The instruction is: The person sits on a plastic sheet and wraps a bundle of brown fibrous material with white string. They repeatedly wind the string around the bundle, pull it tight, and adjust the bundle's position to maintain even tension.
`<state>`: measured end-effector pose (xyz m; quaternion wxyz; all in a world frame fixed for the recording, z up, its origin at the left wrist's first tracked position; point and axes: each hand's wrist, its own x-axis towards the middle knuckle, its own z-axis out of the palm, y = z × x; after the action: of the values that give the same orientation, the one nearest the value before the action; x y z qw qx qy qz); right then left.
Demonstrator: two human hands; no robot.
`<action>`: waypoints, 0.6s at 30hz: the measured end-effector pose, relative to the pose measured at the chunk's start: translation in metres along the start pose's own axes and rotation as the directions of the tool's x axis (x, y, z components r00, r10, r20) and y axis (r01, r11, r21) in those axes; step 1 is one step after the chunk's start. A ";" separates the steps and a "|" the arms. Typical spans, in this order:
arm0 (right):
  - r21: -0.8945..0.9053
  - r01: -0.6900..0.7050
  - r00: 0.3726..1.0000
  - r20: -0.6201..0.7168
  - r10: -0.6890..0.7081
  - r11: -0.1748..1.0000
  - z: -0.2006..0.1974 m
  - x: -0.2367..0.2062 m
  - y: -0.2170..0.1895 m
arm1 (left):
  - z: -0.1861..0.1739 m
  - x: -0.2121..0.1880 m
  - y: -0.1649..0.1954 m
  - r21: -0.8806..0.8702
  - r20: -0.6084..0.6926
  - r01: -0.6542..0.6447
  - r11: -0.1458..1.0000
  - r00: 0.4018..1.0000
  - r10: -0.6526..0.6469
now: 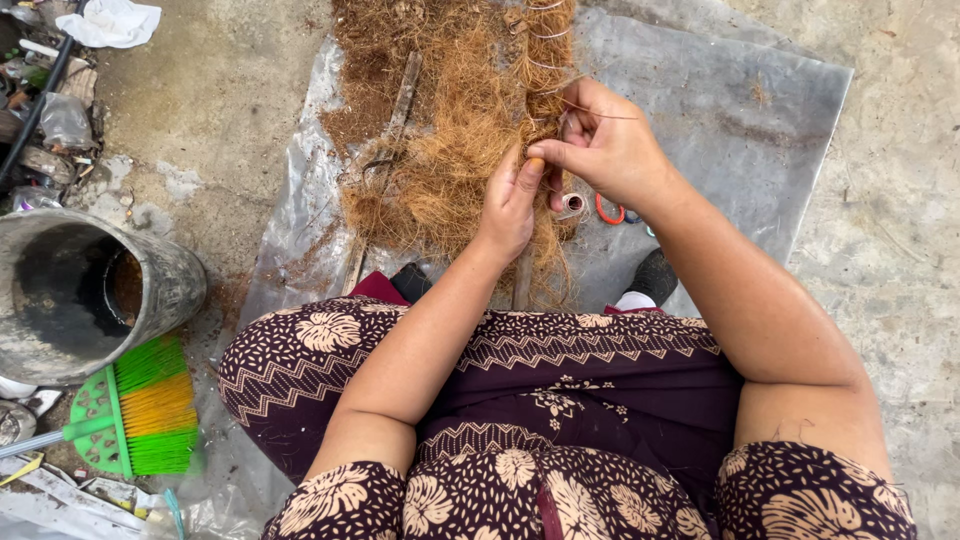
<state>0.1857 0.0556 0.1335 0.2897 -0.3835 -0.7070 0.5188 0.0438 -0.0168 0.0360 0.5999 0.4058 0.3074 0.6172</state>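
Head view: coconut fibre bundle (455, 150) under both hands (560, 175)
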 end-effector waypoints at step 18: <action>-0.230 0.070 0.996 0.071 -0.055 0.971 -0.024 -0.007 -0.005 | -0.012 0.000 0.016 -0.158 0.067 0.032 0.987 0.998 -0.022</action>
<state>0.2081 0.0611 0.1452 0.2364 -0.3753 -0.7835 0.4353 0.0259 -0.0175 0.0443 0.6483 0.3723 0.2431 0.6181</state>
